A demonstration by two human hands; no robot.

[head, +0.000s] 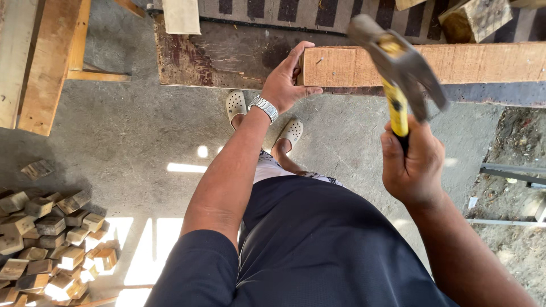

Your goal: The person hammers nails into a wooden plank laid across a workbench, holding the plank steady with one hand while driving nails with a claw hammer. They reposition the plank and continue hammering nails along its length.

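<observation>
My left hand fingers grip plank end on worktop; right hand fingers closed round raised hammer.

Sunlit concrete floor beside piled wood blocks.

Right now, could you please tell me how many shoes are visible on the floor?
2. The left shoe sits on the concrete just beyond the left hand; the right shoe lies beside it, nearer the body. Neither looks hidden.
</observation>
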